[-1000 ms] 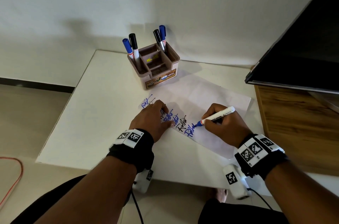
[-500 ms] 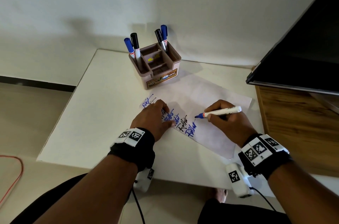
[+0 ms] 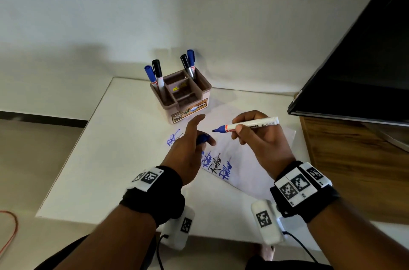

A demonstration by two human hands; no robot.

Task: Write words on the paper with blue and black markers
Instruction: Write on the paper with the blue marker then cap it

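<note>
While your right hand (image 3: 261, 137) grips the uncapped marker (image 3: 245, 124) above the paper (image 3: 254, 163), your left hand (image 3: 188, 150) pinches its blue cap (image 3: 202, 138); the holder (image 3: 181, 95) stands just beyond, with bare table (image 3: 106, 152) leftward.

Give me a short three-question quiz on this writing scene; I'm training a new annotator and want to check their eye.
1. True or false: the blue marker in the right hand has its tip touching the paper.
2. How many markers stand in the pen holder?
3. What does the left hand hold: A) a blue cap, B) a black marker, C) nothing?

Key: 1. False, the tip is lifted above the sheet. 2. Four, two blue-capped and two black-capped. 3. A.
</note>
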